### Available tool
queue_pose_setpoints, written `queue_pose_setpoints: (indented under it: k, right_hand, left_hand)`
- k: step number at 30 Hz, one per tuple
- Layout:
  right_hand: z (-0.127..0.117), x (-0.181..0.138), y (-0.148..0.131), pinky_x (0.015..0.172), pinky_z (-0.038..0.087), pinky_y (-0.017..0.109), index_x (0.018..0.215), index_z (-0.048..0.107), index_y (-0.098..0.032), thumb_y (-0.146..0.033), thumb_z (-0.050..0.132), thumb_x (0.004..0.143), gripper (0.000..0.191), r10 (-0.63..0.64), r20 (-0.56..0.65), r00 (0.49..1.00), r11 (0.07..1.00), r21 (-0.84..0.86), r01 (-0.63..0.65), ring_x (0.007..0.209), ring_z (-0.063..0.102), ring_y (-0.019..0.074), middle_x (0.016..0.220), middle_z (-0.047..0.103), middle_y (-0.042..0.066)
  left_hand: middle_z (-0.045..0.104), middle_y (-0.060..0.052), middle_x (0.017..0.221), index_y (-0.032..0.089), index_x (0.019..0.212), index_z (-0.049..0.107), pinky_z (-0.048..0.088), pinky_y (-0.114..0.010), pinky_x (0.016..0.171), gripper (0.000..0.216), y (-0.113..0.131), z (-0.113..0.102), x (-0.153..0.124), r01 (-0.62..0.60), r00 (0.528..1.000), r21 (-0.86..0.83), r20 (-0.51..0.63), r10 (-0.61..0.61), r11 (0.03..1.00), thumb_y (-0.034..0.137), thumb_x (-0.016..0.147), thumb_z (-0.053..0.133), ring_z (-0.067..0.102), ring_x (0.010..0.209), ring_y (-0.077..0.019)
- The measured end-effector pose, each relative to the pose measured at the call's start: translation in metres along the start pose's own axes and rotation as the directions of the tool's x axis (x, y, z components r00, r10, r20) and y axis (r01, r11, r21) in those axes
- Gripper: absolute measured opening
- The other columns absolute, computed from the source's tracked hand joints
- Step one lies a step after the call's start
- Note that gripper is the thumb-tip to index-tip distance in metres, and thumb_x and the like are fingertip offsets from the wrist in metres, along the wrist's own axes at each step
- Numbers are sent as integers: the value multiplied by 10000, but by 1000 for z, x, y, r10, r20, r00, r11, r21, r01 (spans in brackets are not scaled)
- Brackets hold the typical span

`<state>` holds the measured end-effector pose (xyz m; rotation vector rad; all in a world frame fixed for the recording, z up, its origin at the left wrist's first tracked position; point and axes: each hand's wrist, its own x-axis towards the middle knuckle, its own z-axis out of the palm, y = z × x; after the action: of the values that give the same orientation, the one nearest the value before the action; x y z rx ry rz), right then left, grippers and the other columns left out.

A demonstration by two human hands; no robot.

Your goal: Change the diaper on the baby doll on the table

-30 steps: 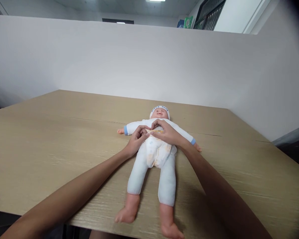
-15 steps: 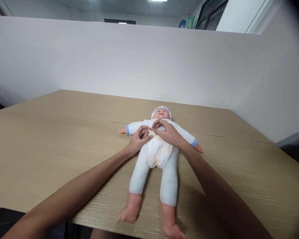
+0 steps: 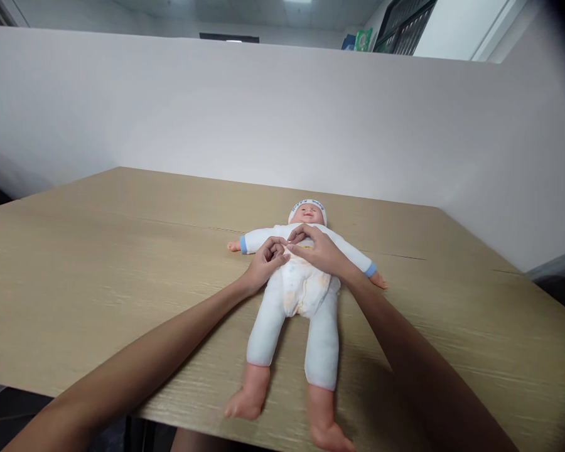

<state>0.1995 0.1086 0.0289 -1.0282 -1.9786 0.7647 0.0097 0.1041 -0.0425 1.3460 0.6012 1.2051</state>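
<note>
A baby doll (image 3: 289, 317) in white clothes with blue cuffs and a white cap lies on its back on the wooden table (image 3: 98, 263), head away from me, bare feet near the front edge. It wears a nappy (image 3: 304, 285) with a yellowish print. My left hand (image 3: 265, 262) rests on the doll's waist at its left side, fingers curled in a pinch at the nappy's top edge. My right hand (image 3: 317, 251) lies across the doll's belly, fingers bent and pinching the same edge. The fingertips of both hands nearly meet.
White partition walls (image 3: 263, 119) stand behind and to the right of the table. The table's front edge runs close to the doll's feet. A dark gap shows past the right corner (image 3: 560, 282).
The view has shifted slightly, so the doll sits a little to the right and higher. Both hands stay at the doll's waist, with fingers working in small movements.
</note>
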Motion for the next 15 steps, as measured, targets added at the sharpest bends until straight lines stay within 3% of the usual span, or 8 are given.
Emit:
queue_pose_setpoints:
  k: [4,10,15]
  right_hand:
    - [-3,2,7,907,498,356,997,695,-215,-177,611,806,212,-26,36,999,999,24,25,995,686,215,1001,723,17]
    - [-8,5,16,962,482,379,1022,680,-220,-186,562,811,244,-47,95,994,993,115,36,1017,661,219,1012,708,20]
    - [-5,3,15,947,492,379,1016,670,-227,-185,557,817,233,-32,71,997,986,164,20,1012,662,220,1006,695,22]
  left_hand:
    - [366,57,775,205,1102,602,258,-244,616,378,1,0,-1,-16,1000,20,3,16,1000,431,873,800,327,673,-107]
    - [358,51,746,209,1149,655,253,-254,604,401,3,-1,-2,8,1000,80,-5,-8,997,485,885,778,338,669,-122]
    - [360,52,726,199,1108,688,269,-258,620,395,3,0,-2,3,1000,114,-20,-1,993,515,886,772,346,669,-125]
